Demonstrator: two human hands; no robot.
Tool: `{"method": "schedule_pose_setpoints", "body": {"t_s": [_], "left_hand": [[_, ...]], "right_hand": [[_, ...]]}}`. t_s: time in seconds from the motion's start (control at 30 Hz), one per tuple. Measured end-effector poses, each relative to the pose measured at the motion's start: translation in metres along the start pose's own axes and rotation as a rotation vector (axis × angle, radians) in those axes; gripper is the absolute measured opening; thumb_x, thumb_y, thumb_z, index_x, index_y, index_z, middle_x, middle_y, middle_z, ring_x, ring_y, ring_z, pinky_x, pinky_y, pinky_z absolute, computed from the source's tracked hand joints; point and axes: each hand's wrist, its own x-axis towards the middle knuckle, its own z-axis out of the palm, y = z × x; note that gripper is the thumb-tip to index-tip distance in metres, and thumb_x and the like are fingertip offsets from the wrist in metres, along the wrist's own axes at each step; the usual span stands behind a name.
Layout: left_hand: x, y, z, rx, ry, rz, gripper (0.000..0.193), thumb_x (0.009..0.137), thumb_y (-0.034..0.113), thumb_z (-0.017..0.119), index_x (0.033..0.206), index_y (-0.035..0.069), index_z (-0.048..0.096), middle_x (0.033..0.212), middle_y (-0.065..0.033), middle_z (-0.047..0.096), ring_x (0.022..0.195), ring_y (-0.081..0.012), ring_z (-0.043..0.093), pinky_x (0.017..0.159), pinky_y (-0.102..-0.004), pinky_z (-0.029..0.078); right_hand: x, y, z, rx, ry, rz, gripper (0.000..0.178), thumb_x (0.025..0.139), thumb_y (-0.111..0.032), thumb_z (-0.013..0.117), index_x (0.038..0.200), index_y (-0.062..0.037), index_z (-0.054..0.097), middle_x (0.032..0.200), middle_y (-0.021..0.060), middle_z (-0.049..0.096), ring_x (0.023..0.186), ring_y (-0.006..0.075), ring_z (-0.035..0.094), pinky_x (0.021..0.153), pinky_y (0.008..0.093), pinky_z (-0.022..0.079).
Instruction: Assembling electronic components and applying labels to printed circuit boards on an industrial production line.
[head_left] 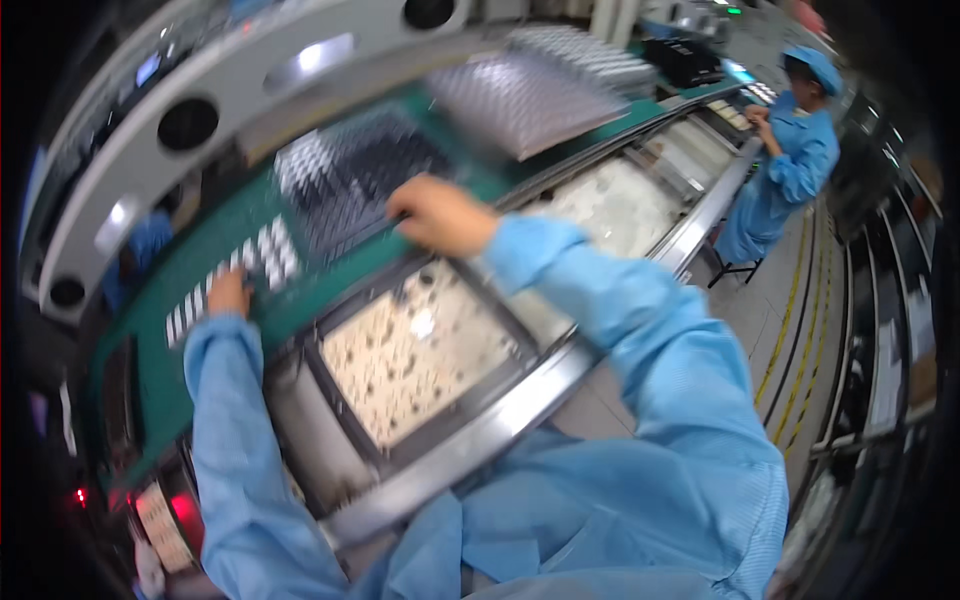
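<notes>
My left hand is over rows of small white parts laid out on the green bench top. Its fingers point down among the parts and are blurred, so I cannot tell if one is pinched. My right hand hovers at the right side of a black compartment tray, fingers curled together. Whatever lies between those fingertips is too small or hidden to make out. White parts fill the left portion of this tray; its right portion looks dark. Nearer to me, a dark-framed fixture with a pale, speckled plate sits on the conveyor line.
A clear plastic tray and a white-filled tray stand farther back. The metal conveyor rail runs along my front. A grey machine frame arches behind the bench. Another person in blue works at the far right.
</notes>
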Motion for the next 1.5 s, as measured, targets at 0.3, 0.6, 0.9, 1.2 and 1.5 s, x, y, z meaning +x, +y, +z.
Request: {"method": "schedule_pose_setpoints", "body": {"t_s": [0.3, 0.6, 0.9, 1.2, 1.5], "left_hand": [[-0.003, 0.036, -0.209, -0.234, 0.1, 0.015, 0.024, 0.075, 0.004, 0.064, 0.095, 0.009, 0.052, 0.097, -0.0158, 0.058, 0.095, -0.0355, 0.053, 0.081, -0.0437, 0.044], [-0.02, 0.048, -0.193, -0.252, 0.185, 0.044, 0.022, 0.08, 0.01, 0.062, 0.1, 0.01, 0.052, 0.097, -0.0156, 0.058, 0.094, -0.0359, 0.054, 0.08, -0.044, 0.044], [-0.018, 0.061, -0.202, -0.249, 0.351, -0.02, 0.029, 0.083, 0.013, 0.06, 0.109, 0.011, 0.05, 0.099, -0.0167, 0.056, 0.093, -0.0333, 0.055, 0.079, -0.04, 0.045], [0.011, 0.067, -0.185, -0.344, 0.419, 0.089, 0.035, 0.081, 0.01, 0.062, 0.113, 0.01, 0.049, 0.105, -0.0167, 0.055, 0.099, -0.0353, 0.054, 0.087, -0.0395, 0.044], [-0.008, 0.117, -0.221, -0.641, 0.406, -0.094, 0.034, 0.08, 0.01, 0.065, 0.112, 0.008, 0.055, 0.096, -0.0095, 0.062, 0.082, -0.0198, 0.061, 0.075, -0.0315, 0.05]], "right_hand": [[-0.054, -0.092, -0.254, 0.462, -0.306, 0.566, 0.02, 0.084, -0.004, 0.061, 0.103, -0.0017, 0.061, 0.098, 0.0045, 0.061, 0.085, 0.0111, 0.058, 0.073, 0.0249, 0.048], [-0.054, -0.09, -0.222, -0.076, -0.37, -0.007, 0.022, 0.073, -0.006, 0.066, 0.095, -0.0075, 0.064, 0.097, 0.0069, 0.063, 0.089, 0.0256, 0.056, 0.082, 0.0349, 0.042], [-0.049, -0.09, -0.231, -0.119, -0.452, 0.068, 0.025, 0.073, -0.006, 0.067, 0.098, -0.0096, 0.064, 0.093, 0.0054, 0.064, 0.082, 0.0226, 0.059, 0.08, 0.0337, 0.041], [-0.054, -0.073, -0.254, -0.17, -0.499, 0.05, 0.027, 0.071, -0.006, 0.068, 0.098, -0.0083, 0.063, 0.09, 0.007, 0.064, 0.082, 0.0242, 0.059, 0.078, 0.0344, 0.043], [-0.048, -0.064, -0.287, -0.121, -0.518, -0.094, 0.023, 0.069, -0.004, 0.069, 0.091, -0.0051, 0.063, 0.093, 0.0093, 0.061, 0.086, 0.0278, 0.057, 0.075, 0.0348, 0.046]]}}
